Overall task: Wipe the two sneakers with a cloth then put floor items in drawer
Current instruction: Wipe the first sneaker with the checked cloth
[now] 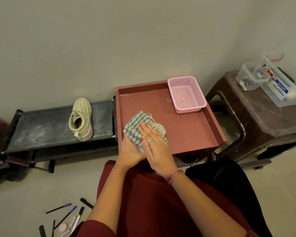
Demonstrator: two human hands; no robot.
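Green-and-white striped cloth [135,124]: ribbed, soft weave, matt under your fingers.
Pale beige sneaker [81,119]: matt fabric upper, your eye catches a smoother rubbery sole.
Red-brown open drawer [191,130]: smooth, faintly scuffed.
Pink plastic mesh basket [186,94]: perforated, slight sheen.
Black shoe rack [46,127]: dusty, matt fabric shelf.
Brown plastic stool [263,115]: scratched, dull gloss.

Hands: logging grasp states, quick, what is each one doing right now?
Left hand: holds the sneaker from beneath; exact grip hidden.
Right hand: open, fingers straight, pressing the striped cloth onto the sneaker.
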